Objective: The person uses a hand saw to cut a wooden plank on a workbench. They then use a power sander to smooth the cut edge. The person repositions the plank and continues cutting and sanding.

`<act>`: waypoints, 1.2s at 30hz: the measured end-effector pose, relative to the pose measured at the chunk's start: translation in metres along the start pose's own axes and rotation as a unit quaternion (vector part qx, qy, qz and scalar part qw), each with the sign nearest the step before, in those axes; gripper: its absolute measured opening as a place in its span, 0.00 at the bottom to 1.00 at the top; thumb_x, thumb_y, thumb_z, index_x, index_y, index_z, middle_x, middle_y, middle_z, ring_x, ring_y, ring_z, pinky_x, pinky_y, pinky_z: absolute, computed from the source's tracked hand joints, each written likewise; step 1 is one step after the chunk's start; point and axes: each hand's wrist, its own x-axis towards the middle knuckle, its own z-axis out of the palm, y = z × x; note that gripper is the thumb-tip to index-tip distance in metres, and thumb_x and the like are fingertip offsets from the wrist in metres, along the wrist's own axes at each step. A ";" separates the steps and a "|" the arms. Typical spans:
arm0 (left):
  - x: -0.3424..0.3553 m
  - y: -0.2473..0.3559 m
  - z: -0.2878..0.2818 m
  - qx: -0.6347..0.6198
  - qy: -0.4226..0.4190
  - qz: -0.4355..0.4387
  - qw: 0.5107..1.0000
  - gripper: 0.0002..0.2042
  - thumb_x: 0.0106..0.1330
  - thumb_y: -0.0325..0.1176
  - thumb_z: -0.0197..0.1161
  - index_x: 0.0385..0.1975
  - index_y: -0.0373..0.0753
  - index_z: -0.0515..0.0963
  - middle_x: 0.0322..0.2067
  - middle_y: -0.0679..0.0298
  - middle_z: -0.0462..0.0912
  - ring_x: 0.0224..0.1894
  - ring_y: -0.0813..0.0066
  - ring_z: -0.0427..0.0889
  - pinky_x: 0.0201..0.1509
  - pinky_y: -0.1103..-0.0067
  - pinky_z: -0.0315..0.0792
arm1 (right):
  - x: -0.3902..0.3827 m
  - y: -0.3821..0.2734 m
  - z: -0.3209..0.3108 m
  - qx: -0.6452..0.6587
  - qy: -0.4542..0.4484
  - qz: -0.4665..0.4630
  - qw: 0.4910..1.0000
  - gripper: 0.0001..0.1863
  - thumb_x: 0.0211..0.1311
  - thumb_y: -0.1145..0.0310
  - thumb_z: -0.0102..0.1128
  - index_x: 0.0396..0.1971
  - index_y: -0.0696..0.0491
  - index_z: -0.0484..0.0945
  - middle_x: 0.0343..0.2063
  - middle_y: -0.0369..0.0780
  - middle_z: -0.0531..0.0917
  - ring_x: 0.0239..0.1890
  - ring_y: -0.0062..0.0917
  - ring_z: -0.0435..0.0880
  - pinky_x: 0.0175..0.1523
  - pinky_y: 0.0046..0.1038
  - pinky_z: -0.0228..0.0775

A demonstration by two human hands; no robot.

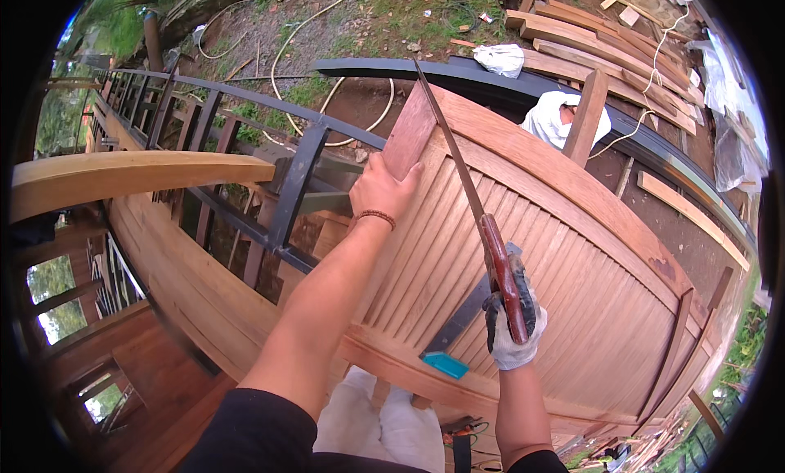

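A wooden door panel (564, 269) with slatted infill and a reddish frame lies before me. My left hand (383, 191), bare with a brown beaded bracelet, is wrapped round the frame's projecting end at the far left corner. In my right hand (517, 322), which wears a white and black glove, is a hand saw (468, 183) with a red-brown wooden handle. Its blade, nearly edge-on, slants up to the left across that corner; whether it touches the wood I cannot tell. A try square (446, 364) with a teal stock lies on the slats, partly hidden by the right hand.
A dark metal frame (290, 191) and a curved timber beam (139, 174) stand to the left. Behind the panel are a long dark beam (368, 67) and stacked planks (605, 52). White sacking (544, 113) and an upright board (587, 117) adjoin the panel's far edge.
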 end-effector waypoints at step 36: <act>0.003 -0.003 0.004 -0.017 0.024 0.014 0.999 0.37 0.58 0.66 0.66 0.47 0.33 0.74 0.42 0.42 0.86 0.45 0.39 0.85 0.51 0.55 0.78 | 0.000 -0.021 0.003 0.090 0.006 0.034 0.995 0.27 0.61 0.77 0.63 0.61 0.66 0.75 0.53 0.54 0.85 0.51 0.29 0.88 0.53 0.23 0.78</act>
